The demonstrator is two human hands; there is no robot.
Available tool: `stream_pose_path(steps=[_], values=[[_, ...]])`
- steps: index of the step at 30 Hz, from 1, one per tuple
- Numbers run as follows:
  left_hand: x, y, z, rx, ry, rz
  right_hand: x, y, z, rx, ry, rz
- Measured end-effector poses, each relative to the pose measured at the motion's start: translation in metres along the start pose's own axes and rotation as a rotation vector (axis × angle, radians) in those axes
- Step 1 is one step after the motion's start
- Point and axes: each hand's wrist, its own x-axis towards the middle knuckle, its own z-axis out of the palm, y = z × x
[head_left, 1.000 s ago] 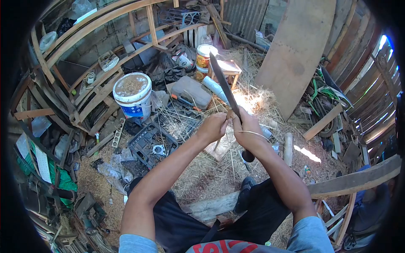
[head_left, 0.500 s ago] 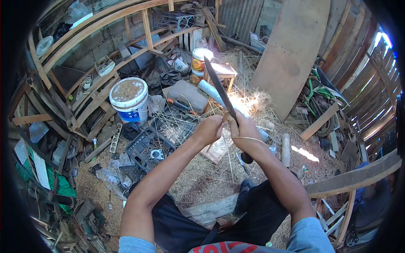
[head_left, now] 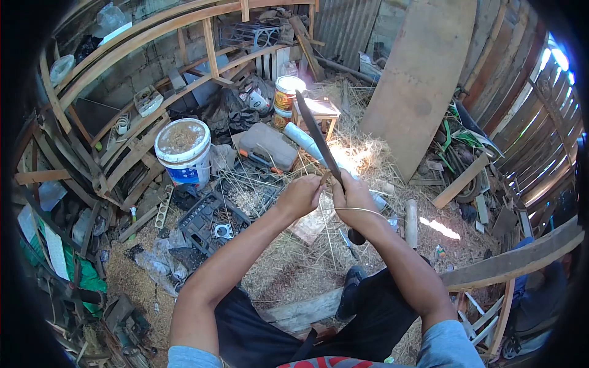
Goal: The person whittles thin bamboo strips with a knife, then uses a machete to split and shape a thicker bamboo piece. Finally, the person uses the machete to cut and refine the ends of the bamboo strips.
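My right hand (head_left: 358, 199) grips a machete (head_left: 316, 133), its long dark blade slanting up and to the left, and its handle end showing below the wrist. My left hand (head_left: 299, 197) is closed beside the base of the blade, pinching a thin bamboo strip (head_left: 324, 178) that meets the blade's edge. A narrow pale length of strip (head_left: 366, 210) curves across my right wrist. Both hands are held close together above the straw-covered ground, fingertips almost meeting at the blade.
A white bucket (head_left: 183, 153) and a grey tool case (head_left: 267, 146) stand ahead to the left, near an open black case (head_left: 211, 224). Stacked paint pails (head_left: 287, 92) sit beside a small wooden stool (head_left: 320, 111). A tall board (head_left: 423, 86) leans at right. A plank (head_left: 307, 308) lies by my foot.
The view has shifted slightly, so the surroundings sit a little further left. The machete and both hands keep nearly the same pose, with the blade tip slightly lower in view.
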Motion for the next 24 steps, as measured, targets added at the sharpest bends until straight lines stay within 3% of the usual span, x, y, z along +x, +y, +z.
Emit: stream_pose_path(steps=[1, 5, 8, 9, 12, 13, 15, 17, 21, 23, 24], values=[[0.002, 0.005, -0.005, -0.058, 0.104, 0.060, 0.002, -0.008, -0.004, 0.028, 0.021, 0.000], [0.010, 0.023, -0.025, -0.054, 0.211, 0.158, 0.005, -0.031, -0.016, 0.053, 0.100, -0.054], [-0.010, 0.003, 0.005, -0.188, 0.100, 0.025, 0.004, 0.001, 0.010, 0.006, 0.018, 0.008], [-0.006, -0.011, 0.014, -0.169, 0.158, 0.061, 0.007, 0.009, 0.015, -0.019, 0.001, 0.024], [0.001, -0.024, -0.005, -0.191, -0.047, 0.073, 0.014, 0.002, 0.006, -0.026, -0.022, 0.049], [0.000, -0.014, -0.026, -0.138, -0.148, -0.010, 0.014, 0.002, 0.003, -0.040, -0.041, 0.068], [0.007, -0.036, -0.049, -0.136, -0.104, -0.135, 0.013, 0.003, -0.001, -0.049, -0.057, 0.090], [0.030, -0.027, -0.086, -0.237, 0.262, -0.140, 0.013, 0.003, -0.004, -0.050, -0.042, 0.079], [0.091, 0.048, -0.144, 0.023, 0.619, 0.332, 0.014, -0.011, -0.005, -0.045, -0.076, 0.157], [0.121, 0.072, -0.152, 0.160, 0.601, 0.651, 0.013, -0.010, 0.001, -0.105, -0.077, 0.178], [0.133, 0.070, -0.148, 0.250, 0.625, 0.685, 0.014, -0.011, 0.002, -0.097, -0.096, 0.181]])
